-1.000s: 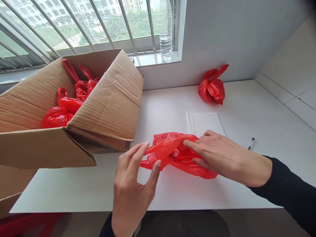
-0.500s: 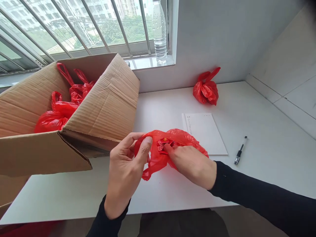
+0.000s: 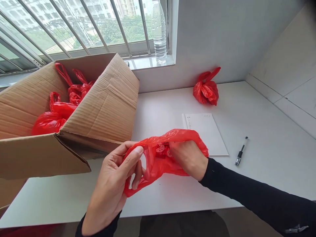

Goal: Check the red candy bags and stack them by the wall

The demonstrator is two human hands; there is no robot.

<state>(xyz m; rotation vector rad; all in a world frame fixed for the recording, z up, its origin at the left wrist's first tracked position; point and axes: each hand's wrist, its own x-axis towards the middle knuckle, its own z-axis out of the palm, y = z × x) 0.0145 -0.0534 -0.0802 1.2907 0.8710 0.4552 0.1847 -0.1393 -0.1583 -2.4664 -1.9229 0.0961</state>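
Note:
A thin red plastic bag (image 3: 158, 168) lies stretched out between my hands above the white table. My left hand (image 3: 112, 179) pinches the bag's left edge between thumb and fingers, near its handle loop. Inside the bag, small red packets (image 3: 161, 148) with pale printing show through the opening. My right hand (image 3: 189, 156) reaches into the bag beside those packets; its fingers are hidden in the plastic, so what they hold does not show.
At the left stands an open cardboard box (image 3: 106, 105) with several tied red bags (image 3: 50, 121). A tied red bag (image 3: 206, 90) sits by the wall. A notebook (image 3: 207, 135) and a pen (image 3: 241, 151) lie at right. A water bottle (image 3: 160, 36) stands on the sill.
My left hand has moved left and down, pulling the bag's edge wider. My right hand has gone deeper into the bag, its fingers now out of sight.

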